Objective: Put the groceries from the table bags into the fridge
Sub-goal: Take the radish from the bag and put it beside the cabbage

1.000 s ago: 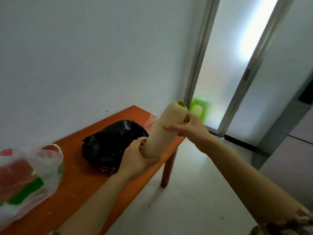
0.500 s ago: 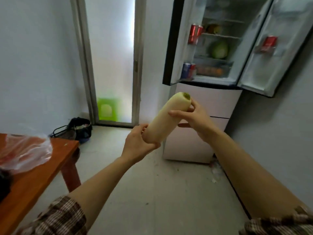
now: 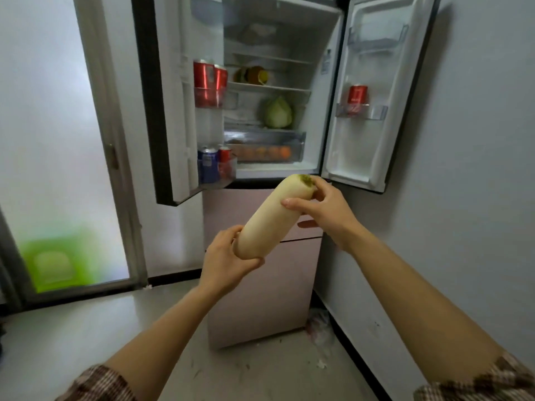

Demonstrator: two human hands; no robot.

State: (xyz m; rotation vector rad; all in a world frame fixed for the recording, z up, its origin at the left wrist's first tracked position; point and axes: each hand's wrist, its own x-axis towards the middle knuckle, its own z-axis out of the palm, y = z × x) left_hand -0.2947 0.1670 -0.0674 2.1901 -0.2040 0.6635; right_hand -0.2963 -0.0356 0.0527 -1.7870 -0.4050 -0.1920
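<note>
White radish [image 3: 270, 219] before the open fridge [image 3: 278, 68] — probably heavy, stiff, smooth-skinned — left hand [image 3: 224, 260] wrapped around its base, right hand [image 3: 324, 211] clasping the crown.

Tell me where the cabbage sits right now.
Head view: the cabbage sits inside the open fridge, mid-shelf, just above the clear drawer of oranges.

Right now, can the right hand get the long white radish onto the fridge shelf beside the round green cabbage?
Probably yes. Both fridge doors stand open and the shelf left of the cabbage looks bare. The right hand grips the radish near its top; the left hand holds the bottom.
</note>
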